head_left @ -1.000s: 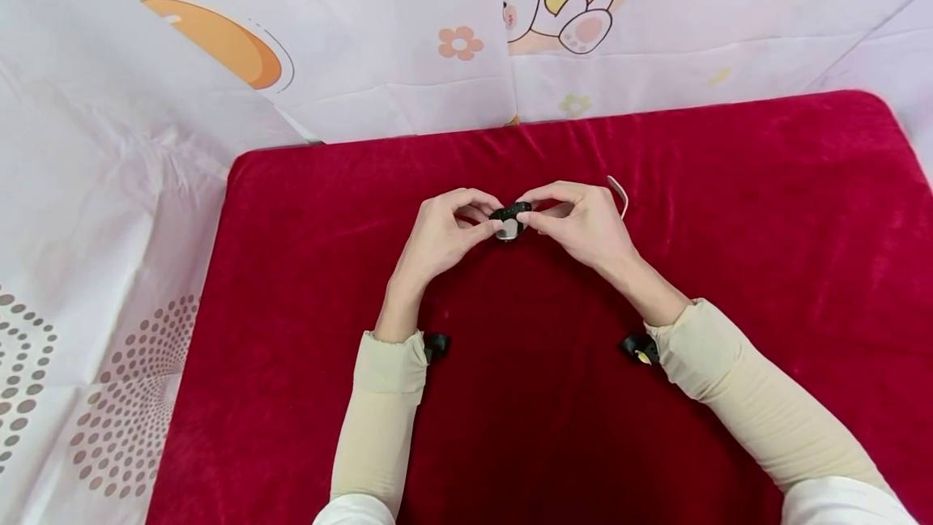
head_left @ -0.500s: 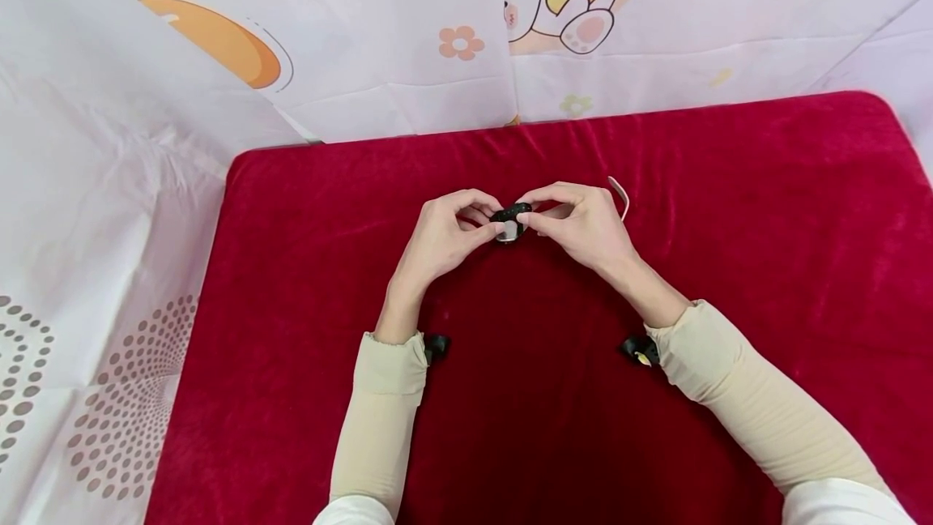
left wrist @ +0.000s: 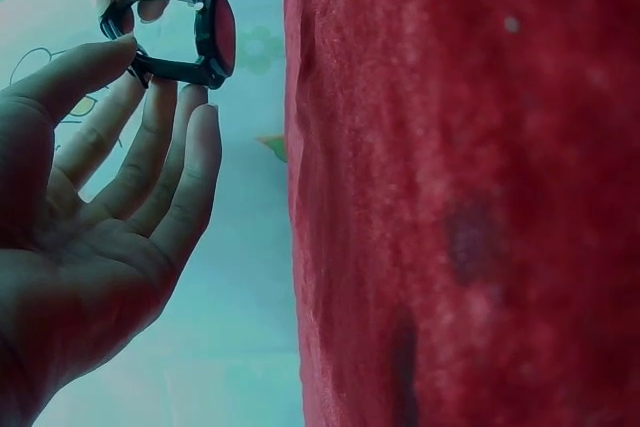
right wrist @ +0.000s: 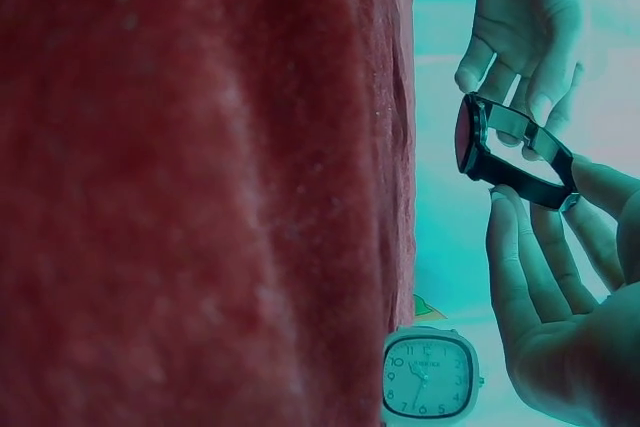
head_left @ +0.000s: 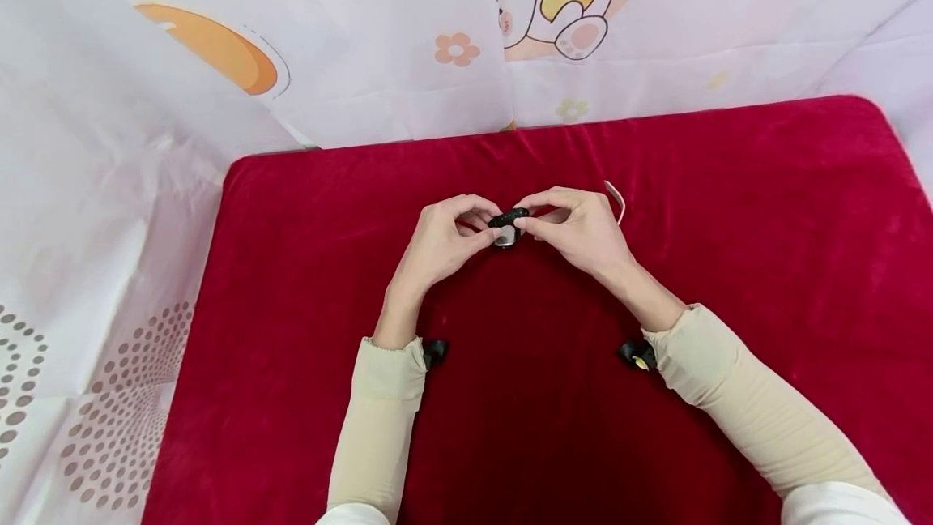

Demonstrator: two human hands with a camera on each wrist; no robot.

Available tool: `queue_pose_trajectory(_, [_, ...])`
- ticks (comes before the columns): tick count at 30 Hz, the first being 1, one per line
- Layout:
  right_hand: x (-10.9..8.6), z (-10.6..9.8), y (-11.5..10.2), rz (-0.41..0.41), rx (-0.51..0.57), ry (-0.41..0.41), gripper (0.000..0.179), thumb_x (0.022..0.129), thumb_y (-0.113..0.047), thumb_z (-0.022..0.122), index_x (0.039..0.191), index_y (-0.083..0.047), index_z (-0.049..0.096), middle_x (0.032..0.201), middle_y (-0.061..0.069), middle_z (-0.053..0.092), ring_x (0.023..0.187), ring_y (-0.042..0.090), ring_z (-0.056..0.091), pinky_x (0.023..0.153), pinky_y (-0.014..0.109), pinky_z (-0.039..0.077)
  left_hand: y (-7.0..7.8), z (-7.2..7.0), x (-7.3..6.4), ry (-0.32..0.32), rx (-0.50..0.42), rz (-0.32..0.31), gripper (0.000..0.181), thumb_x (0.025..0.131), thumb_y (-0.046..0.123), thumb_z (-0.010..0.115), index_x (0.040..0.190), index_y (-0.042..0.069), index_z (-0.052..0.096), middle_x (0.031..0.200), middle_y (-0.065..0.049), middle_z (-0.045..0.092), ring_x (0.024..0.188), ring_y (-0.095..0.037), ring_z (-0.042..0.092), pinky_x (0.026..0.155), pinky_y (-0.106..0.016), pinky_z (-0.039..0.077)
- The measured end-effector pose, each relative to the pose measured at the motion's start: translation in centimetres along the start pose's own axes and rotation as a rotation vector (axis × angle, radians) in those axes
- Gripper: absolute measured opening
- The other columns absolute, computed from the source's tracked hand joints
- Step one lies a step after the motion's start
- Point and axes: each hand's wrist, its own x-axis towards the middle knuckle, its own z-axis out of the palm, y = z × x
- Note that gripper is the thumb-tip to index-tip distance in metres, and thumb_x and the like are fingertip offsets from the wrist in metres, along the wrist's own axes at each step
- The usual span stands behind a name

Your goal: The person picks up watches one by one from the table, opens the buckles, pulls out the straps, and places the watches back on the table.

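Overall, a pale printed curtain (head_left: 364, 55) is hanging beyond the grip, showing flowers and part of a cartoon animal. A red velvet-covered table (head_left: 532, 395) is spreading beneath the grip and well out to both sides. Two arms in beige sleeves (head_left: 372, 428) are framing the grip from its near side. Between them, the left hand (head_left: 443, 233) and the right hand (head_left: 583, 232) are facing each other, thumbs and fingertips pinching the same thing from opposite sides.

Just past the right hand, a pale square watch (right wrist: 428, 379) is resting on the table (from above, only a curved white strip is showing, probably its strap), seemingly set aside so both hands are free for the other one. That other one, a black watch (left wrist: 210, 42), is sitting in the grip itself, above the table. Its strap is forming a loop, and its face is pointing down toward the velvet; the hands appear to be holding it this way so that the strap is lying uppermost, within reach of both thumbs. Smallest of all, a bright fitting (right wrist: 569, 202), apparently the buckle, is catching light beside the right thumb; whether it is fastened, I cannot tell.
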Motion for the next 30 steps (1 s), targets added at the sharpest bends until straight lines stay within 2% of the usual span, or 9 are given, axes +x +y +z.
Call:
queue_pose_trajectory(5, [0.12, 0.43, 0.07, -0.005, 0.011, 0.004, 0.02, 0.084, -0.006, 0.08, 0.104, -0.007, 0.077, 0.101, 0.007, 0.073, 0.07, 0.029, 0.07, 0.059, 0.023, 0.055, -0.08, -0.26, -0.26, 0.005, 0.009, -0.018, 0.014, 0.087, 0.01, 0.077, 0.098, 0.016, 0.072, 0.093, 0.005, 0.068, 0.083, -0.007, 0.066, 0.075, -0.024, 0.058])
queue_pose_trajectory(13, [0.11, 0.31, -0.18, -0.027, 0.009, 0.02, 0.02, 0.083, -0.009, 0.082, 0.102, -0.012, 0.078, 0.098, 0.003, 0.074, 0.067, 0.018, 0.07, 0.059, 0.023, 0.056, 0.07, -0.37, -0.16, 0.012, 0.01, -0.028, 0.015, 0.086, 0.007, 0.076, 0.099, 0.013, 0.073, 0.094, 0.001, 0.07, 0.083, -0.01, 0.067, 0.075, -0.026, 0.058])
queue_pose_trajectory(21, [0.18, 0.25, -0.27, -0.021, 0.016, 0.019, 0.02, 0.083, -0.011, 0.082, 0.102, -0.013, 0.078, 0.097, 0.003, 0.074, 0.068, 0.015, 0.07, 0.06, 0.023, 0.056, -0.04, -0.38, -0.1, 0.029, 0.017, -0.028, 0.015, 0.086, 0.005, 0.075, 0.099, 0.012, 0.073, 0.092, 0.002, 0.07, 0.081, -0.009, 0.067, 0.074, -0.025, 0.058])
queue_pose_trajectory(30, [-0.13, -0.16, -0.05, -0.036, 0.009, 0.026, 0.018, 0.084, -0.014, 0.082, 0.101, -0.016, 0.079, 0.096, 0.001, 0.074, 0.067, 0.016, 0.07, 0.06, 0.024, 0.056, -0.08, 0.02, -0.03, 0.019, -0.002, -0.037, 0.015, 0.086, 0.006, 0.075, 0.099, 0.012, 0.073, 0.094, 0.002, 0.069, 0.083, -0.009, 0.067, 0.075, -0.025, 0.058])
